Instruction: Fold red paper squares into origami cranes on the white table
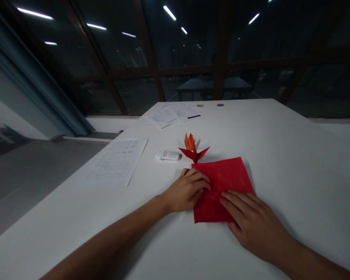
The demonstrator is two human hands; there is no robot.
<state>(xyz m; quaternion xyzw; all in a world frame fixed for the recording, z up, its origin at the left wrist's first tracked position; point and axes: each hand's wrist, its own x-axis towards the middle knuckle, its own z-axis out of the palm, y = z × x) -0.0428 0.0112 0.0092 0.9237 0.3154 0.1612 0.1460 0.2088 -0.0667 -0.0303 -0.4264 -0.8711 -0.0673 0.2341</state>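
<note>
A red sheet of origami paper [221, 175] lies in front of me, its edges slightly lifted and wrinkled. Over its left edge curl the fingers of my left hand [189, 188], closed on the paper; the thumb is partly hidden. My right hand [251, 217] rests on the lower right part with its fingers stretched out flat, the thumb by the near edge. Just beyond the sheet stands a folded red paper crane [195, 154], wings spread. Behind it is an orange paper crane [189, 141]. Left of the cranes lies a white correction-tape-like object [167, 156] with small print.
A written sheet [119, 159] lies along the table's left edge. More papers [166, 114] overlap at the far end, with a thin black strip [194, 116] on them. Two round cable holes [220, 105] sit near the white table's [294, 155] far edge, before dark windows.
</note>
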